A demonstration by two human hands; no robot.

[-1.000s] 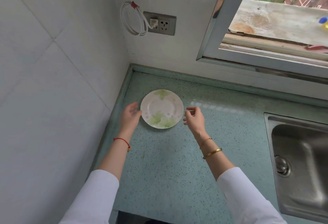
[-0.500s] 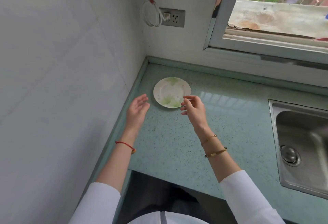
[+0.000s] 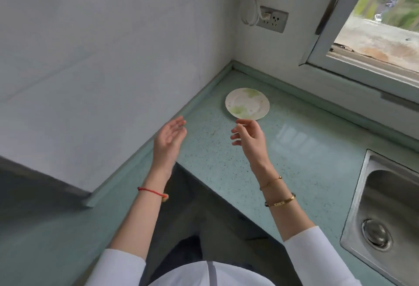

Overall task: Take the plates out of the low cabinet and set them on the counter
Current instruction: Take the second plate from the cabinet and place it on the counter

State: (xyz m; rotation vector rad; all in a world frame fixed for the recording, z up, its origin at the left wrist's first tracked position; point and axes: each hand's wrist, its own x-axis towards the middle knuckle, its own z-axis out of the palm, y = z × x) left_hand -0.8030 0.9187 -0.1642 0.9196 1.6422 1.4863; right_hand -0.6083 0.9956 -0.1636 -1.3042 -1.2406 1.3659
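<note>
Plate (image 3: pixel 247 103) lies flat on the surface (image 3: pixel 294 149) near the sink (image 3: pixel 385 217); left hand (image 3: pixel 169 140) and right hand (image 3: pixel 248 137) hover empty, fingers relaxed. Stacking later plates carelessly could chip it.

round ceramic plate (image 3: pixel 247 103) is white with pale green leaf blotches | stone counter (image 3: pixel 294 149) is pale teal, speckled with dark dots | steel sink (image 3: pixel 385 206) is silver-grey | thin string bracelet (image 3: pixel 150 191) is red | two metal bangles (image 3: pixel 280 202) are gold | long sleeves (image 3: pixel 122 267) are white | wall socket plate (image 3: pixel 273 19) is grey, its coiled cable (image 3: pixel 249 15) white with a red tie | wall tiles (image 3: pixel 113 48) are white
</note>
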